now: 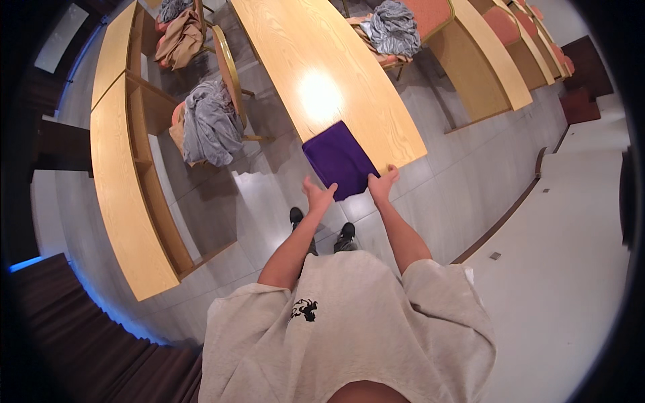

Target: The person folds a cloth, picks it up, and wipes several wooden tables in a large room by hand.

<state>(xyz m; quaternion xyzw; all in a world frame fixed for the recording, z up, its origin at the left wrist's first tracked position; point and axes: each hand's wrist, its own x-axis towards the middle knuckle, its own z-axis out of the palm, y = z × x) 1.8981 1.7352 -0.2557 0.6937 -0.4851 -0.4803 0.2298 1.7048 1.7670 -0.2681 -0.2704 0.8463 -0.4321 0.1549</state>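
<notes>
A flat, folded purple cloth (341,160) lies partly on the near end of a long light-wood table (347,75), its lower part reaching past the table's edge towards me. My left hand (318,194) is at the cloth's lower left corner, the thumb touching it and the other fingers spread to the side. At the lower right edge, my right hand (382,184) has its thumb on the cloth, with its other fingers beside the table's end. Whether fingers of either hand reach under the cloth is hidden.
A chair (231,75) with a heap of grey cloth (209,123) stands left of the table. Another grey heap (395,27) rests on a chair to the upper right. A curved desk with open shelves (121,201) is at the left, and more desks (496,55) line the right.
</notes>
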